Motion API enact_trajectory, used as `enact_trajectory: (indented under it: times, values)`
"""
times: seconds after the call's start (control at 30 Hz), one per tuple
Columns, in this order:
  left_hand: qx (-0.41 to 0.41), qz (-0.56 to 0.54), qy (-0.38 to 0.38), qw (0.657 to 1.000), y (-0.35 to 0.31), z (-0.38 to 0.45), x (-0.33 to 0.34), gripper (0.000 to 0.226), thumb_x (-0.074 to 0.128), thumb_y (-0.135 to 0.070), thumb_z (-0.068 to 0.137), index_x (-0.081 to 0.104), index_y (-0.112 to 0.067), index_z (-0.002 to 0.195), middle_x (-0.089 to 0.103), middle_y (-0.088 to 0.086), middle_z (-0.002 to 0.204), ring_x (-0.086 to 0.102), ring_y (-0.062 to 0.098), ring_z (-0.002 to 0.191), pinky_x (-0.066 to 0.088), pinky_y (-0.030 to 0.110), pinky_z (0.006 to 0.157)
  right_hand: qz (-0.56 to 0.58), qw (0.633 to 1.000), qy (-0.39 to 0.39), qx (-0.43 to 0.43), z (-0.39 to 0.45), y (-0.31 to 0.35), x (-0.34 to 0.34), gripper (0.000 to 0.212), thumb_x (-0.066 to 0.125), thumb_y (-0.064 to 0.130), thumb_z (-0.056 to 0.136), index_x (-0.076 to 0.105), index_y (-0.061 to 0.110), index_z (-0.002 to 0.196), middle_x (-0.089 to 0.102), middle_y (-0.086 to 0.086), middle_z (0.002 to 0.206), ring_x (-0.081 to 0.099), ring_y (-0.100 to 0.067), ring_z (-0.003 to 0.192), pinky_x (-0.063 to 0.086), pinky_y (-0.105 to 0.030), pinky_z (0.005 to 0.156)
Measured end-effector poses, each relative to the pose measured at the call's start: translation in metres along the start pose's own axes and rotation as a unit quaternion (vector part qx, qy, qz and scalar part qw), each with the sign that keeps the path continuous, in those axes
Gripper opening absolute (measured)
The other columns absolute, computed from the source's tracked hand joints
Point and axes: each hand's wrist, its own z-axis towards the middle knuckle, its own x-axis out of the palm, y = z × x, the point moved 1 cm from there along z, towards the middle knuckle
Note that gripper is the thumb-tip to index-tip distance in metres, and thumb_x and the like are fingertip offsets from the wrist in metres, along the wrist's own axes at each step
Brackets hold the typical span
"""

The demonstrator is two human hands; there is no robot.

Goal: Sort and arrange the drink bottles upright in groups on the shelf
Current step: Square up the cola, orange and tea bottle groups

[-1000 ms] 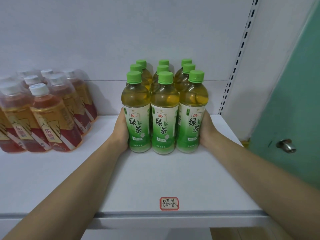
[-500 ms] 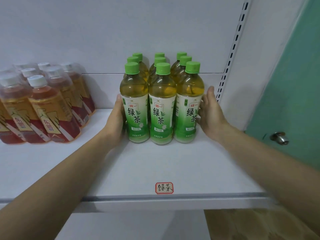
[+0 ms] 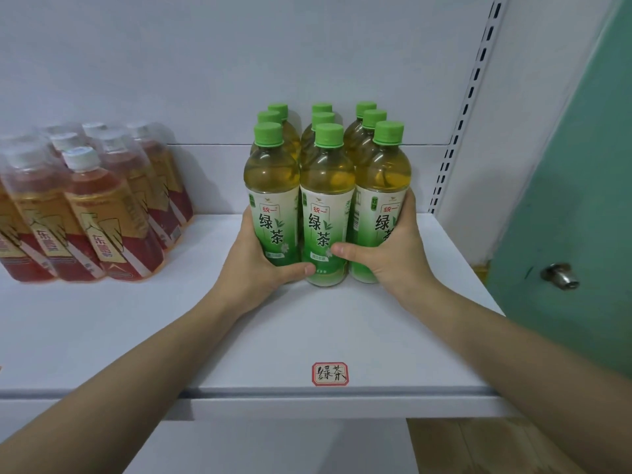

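At six o'clock, a handwritten label (image 3: 330, 373) sits on the shelf (image 3: 102, 336). Beyond it, left hand (image 3: 254, 260) and right hand (image 3: 393, 254) clasp upright green tea bottles (image 3: 326, 203), thumbs curled across the fronts. At ten o'clock stand red tea bottles (image 3: 92, 213), seemingly shrink-wrapped.

Nine tea bottles (image 3: 326, 200) upright in three rows mid-shelf (image 3: 102, 330), left hand (image 3: 260, 258) against their left side and right hand (image 3: 390, 251) against their right, wrapped bottle pack (image 3: 85, 206) well apart at left, label sticker (image 3: 330, 373) near front edge.
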Motion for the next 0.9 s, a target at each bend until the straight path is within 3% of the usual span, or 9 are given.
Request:
enact_trajectory:
  times: [0.1, 0.27, 0.4, 0.53, 0.6, 0.7, 0.9]
  values:
    - [-0.004, 0.029, -0.016, 0.999, -0.004, -0.002, 0.000, 0.100, 0.098, -0.025, 0.058, 0.039, -0.027, 0.139, 0.063, -0.020, 0.126, 0.062, -0.007, 0.111, 0.051, 0.010, 0.085, -0.011, 1.000, -0.006, 0.004, 0.004, -0.004, 0.000, 0.120, 0.100, 0.010, 0.051, 0.031, 0.023, 0.148, 0.060, 0.008, 0.133, 0.061, -0.007, 0.121, 0.055, -0.041, 0.101]
    - [-0.014, 0.061, -0.031, 0.998, -0.002, 0.000, -0.002, 0.103, 0.098, -0.042, 0.055, 0.040, -0.031, 0.139, 0.063, -0.021, 0.126, 0.062, -0.005, 0.111, 0.051, 0.014, 0.087, -0.040, 0.998, -0.038, 0.007, 0.004, -0.006, 0.003, 0.118, 0.098, 0.036, 0.046, 0.034, 0.029, 0.145, 0.061, 0.015, 0.131, 0.061, -0.007, 0.121, 0.054, -0.046, 0.101]
    - [-0.015, 0.079, -0.036, 0.996, -0.005, -0.003, -0.003, 0.099, 0.096, -0.043, 0.058, 0.040, -0.032, 0.139, 0.063, -0.025, 0.122, 0.061, -0.010, 0.108, 0.046, 0.004, 0.080, -0.052, 0.997, -0.049, 0.007, 0.000, -0.005, 0.003, 0.112, 0.098, 0.034, 0.051, 0.035, 0.029, 0.144, 0.060, 0.019, 0.130, 0.061, -0.003, 0.120, 0.054, -0.042, 0.101]
    - [-0.023, 0.091, -0.033, 0.995, 0.000, -0.004, -0.005, 0.084, 0.092, -0.036, 0.070, 0.044, -0.034, 0.138, 0.064, -0.025, 0.122, 0.061, -0.009, 0.107, 0.050, 0.019, 0.088, -0.045, 0.998, -0.041, 0.023, -0.005, -0.011, 0.002, 0.111, 0.099, 0.021, 0.057, 0.033, 0.025, 0.147, 0.059, 0.016, 0.132, 0.060, 0.000, 0.120, 0.053, -0.039, 0.103]
    - [-0.029, 0.093, -0.029, 0.995, 0.003, -0.004, -0.006, 0.079, 0.090, -0.033, 0.073, 0.045, -0.033, 0.138, 0.065, -0.023, 0.123, 0.062, -0.005, 0.108, 0.051, 0.024, 0.092, -0.049, 0.998, -0.041, 0.022, -0.005, -0.010, 0.003, 0.112, 0.099, 0.027, 0.052, 0.035, 0.025, 0.145, 0.060, 0.016, 0.132, 0.060, -0.002, 0.120, 0.053, -0.041, 0.103]
    - [-0.031, 0.093, -0.024, 0.995, 0.004, -0.003, -0.006, 0.078, 0.090, -0.030, 0.074, 0.046, -0.032, 0.138, 0.065, -0.022, 0.123, 0.063, -0.004, 0.109, 0.050, 0.022, 0.090, -0.056, 0.997, -0.054, 0.024, -0.003, -0.010, 0.005, 0.113, 0.097, 0.039, 0.044, 0.039, 0.027, 0.140, 0.062, 0.016, 0.128, 0.062, -0.004, 0.119, 0.054, -0.042, 0.101]
    - [-0.031, 0.101, -0.028, 0.994, 0.002, -0.004, -0.006, 0.077, 0.091, -0.029, 0.073, 0.047, -0.030, 0.137, 0.066, -0.021, 0.123, 0.063, -0.004, 0.109, 0.049, 0.020, 0.089, -0.087, 0.994, -0.059, 0.026, -0.006, -0.009, 0.006, 0.104, 0.099, 0.038, 0.049, 0.041, 0.029, 0.136, 0.063, 0.015, 0.126, 0.062, -0.004, 0.115, 0.054, -0.037, 0.099]
